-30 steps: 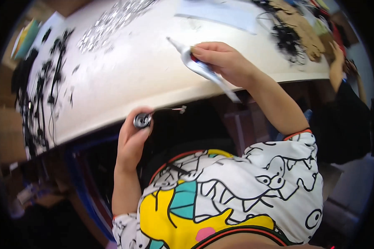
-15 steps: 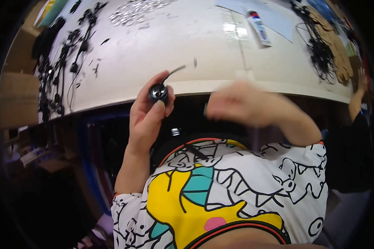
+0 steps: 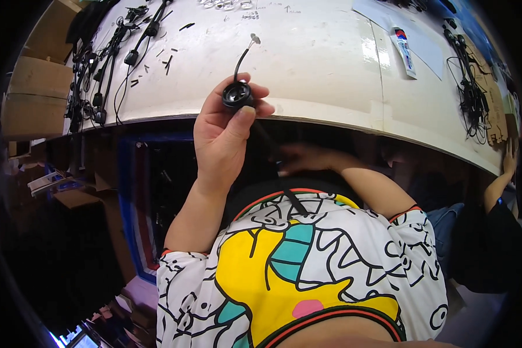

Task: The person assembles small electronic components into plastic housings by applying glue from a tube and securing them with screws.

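In my left hand (image 3: 223, 130) is a small round black housing (image 3: 238, 94), pinched between thumb and fingers just over the table's front edge. Its open, ring-shaped mouth faces up, with something shiny inside. From its far side a short black cable (image 3: 241, 62) rises, ending in bare wires and a small pale disc (image 3: 255, 39). Below the table edge, in shadow over my lap, my right hand (image 3: 310, 158) is closed, with its fingers pointing left. A small pale spot and a dark strip show by its fingertips; what it holds cannot be made out.
Black cables with connectors (image 3: 131, 57) lie along the white table (image 3: 313, 75) at left, near small black scraps. Clear round pieces (image 3: 223, 4) sit at the far edge. A tube (image 3: 403, 52), a pale sheet (image 3: 432, 55) and more cables (image 3: 472, 98) are at right, near another person's arm (image 3: 499, 180).
My right hand has dropped from beside the table edge, down and left into the shadow. My left hand, still on the housing, sits slightly higher and further right in view.
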Available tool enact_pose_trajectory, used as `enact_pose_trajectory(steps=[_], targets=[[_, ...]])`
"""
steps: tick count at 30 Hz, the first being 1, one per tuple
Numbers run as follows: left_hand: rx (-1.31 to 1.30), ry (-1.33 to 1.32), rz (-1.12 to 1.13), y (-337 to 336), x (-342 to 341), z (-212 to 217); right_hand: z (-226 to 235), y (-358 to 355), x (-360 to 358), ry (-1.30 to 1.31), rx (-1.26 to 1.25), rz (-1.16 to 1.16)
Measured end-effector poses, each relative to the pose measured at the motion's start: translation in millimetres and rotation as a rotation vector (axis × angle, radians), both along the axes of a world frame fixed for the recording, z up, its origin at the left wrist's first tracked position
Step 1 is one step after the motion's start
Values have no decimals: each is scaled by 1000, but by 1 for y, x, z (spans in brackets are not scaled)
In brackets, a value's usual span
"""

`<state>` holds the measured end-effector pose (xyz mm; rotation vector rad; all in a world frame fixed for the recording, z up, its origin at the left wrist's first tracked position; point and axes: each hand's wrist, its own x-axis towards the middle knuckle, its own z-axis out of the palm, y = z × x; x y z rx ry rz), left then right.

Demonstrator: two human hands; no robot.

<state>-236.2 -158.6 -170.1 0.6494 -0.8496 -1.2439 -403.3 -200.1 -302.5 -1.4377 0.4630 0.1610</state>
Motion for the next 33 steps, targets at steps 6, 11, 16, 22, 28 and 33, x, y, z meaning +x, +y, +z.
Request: enact_pose_trajectory(steps=[6, 11, 16, 22, 28, 33], targets=[[77, -219, 7, 0, 2, 18, -60, -7, -24, 126, -197, -132], [87, -379, 9, -4, 0, 23, -21, 6, -14, 23, -418, -239], [60, -535, -43, -10, -1, 21, -24, -1, -16, -10, -412, -180], [-6, -475, -35, -16, 0, 14, -18, -14, -18, 241, -335, -251], [-62, -122, -153, -24, 14, 2, 107, -2, -23, 282, -527, 30], [-2, -157, -76, -18, 30, 5, 190, -55, -18, -118, -859, -312]])
